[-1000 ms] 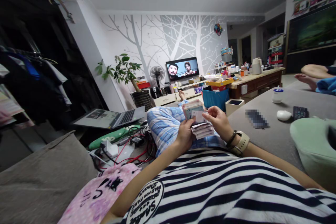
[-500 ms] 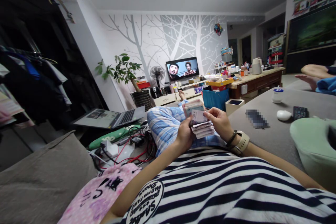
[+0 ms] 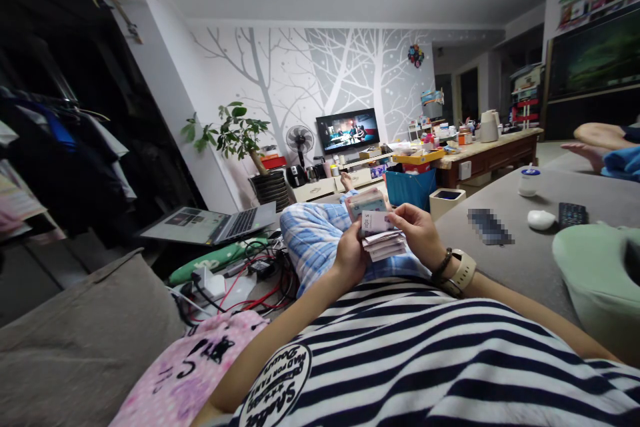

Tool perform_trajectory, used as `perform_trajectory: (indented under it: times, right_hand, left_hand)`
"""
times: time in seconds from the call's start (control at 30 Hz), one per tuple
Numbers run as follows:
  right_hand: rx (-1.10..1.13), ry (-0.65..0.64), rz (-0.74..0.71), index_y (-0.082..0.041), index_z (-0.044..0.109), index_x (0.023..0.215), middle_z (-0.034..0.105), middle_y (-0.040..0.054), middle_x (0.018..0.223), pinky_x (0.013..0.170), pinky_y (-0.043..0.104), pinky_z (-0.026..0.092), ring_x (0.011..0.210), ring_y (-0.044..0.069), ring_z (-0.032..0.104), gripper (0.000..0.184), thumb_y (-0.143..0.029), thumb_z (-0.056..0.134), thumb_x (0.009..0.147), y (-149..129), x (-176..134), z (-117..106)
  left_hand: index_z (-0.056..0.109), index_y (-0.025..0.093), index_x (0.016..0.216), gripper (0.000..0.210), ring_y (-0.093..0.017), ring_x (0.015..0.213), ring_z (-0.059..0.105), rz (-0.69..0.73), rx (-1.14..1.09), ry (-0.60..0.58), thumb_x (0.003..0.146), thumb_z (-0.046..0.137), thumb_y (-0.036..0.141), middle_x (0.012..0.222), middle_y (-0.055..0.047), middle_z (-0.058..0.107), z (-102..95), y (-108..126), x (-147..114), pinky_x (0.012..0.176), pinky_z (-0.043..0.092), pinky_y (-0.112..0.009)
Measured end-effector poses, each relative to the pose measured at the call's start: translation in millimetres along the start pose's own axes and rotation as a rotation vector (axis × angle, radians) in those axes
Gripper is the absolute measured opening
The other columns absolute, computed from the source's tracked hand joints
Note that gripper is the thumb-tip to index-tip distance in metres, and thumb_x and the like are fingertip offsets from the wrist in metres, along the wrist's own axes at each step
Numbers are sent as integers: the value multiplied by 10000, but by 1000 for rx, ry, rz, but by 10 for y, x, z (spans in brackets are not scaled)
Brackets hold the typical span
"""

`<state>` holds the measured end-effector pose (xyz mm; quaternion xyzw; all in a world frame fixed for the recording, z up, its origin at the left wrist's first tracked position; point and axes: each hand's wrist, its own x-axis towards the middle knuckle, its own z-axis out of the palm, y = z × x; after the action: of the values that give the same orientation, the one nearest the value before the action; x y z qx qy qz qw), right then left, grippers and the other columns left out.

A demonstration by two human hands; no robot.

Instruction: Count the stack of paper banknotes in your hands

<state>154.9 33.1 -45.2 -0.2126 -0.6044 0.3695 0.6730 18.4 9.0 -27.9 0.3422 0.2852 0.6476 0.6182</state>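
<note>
My left hand (image 3: pixel 351 255) is closed around a wad of paper banknotes (image 3: pixel 369 202), its thumb lying over the near side. Pinkish and teal notes stick up at the top of the wad. Across its front lies a pale note (image 3: pixel 375 221) with dark print. Several whitish ends (image 3: pixel 386 245) fan out below, toward my striped shirt. My right hand (image 3: pixel 417 233), with a bead bracelet and a pale watch on the wrist, pinches the right end of the pale note between thumb and fingers. Both hands are above my lap, over the blue plaid trousers (image 3: pixel 313 237).
On my left are an open laptop (image 3: pixel 210 223), tangled cables (image 3: pixel 270 280) and a pink cloth (image 3: pixel 200 363). The grey sofa on my right holds a blurred phone-like object (image 3: pixel 490 227), a white mouse-shaped object (image 3: pixel 541 219), a remote (image 3: pixel 573 215) and a green cushion (image 3: pixel 595 267). Another person's leg (image 3: pixel 597 147) shows far right.
The pale note and the whitish ends have shifted slightly up and left. Both hands keep their grip with only small finger movement. The television picture is different.
</note>
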Motion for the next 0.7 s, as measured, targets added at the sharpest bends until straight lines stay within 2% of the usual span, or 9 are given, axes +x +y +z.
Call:
perform_trajectory:
  times: [0.4, 0.7]
  right_hand:
    - [2, -27, -5, -210, 615, 686, 588, -1, 661, 621, 303, 431, 641, 156, 504, 457, -631, 789, 721, -18, -14, -5]
    - [19, -68, -7, -208, 645, 713, 612, 6, 686, 642, 311, 455, 660, 162, 526, 448, -630, 795, 730, -150, -50, 3]
  left_hand:
    - [729, 78, 1074, 325, -290, 912, 765, 20, 13, -23, 888, 506, 222, 918, -121, 799, -33, 5, 12, 870, 598, -408]
    - [734, 100, 1033, 333, -287, 828, 764, 41, 75, -80, 854, 650, 367, 869, -109, 793, -109, 48, 19, 780, 605, -390]
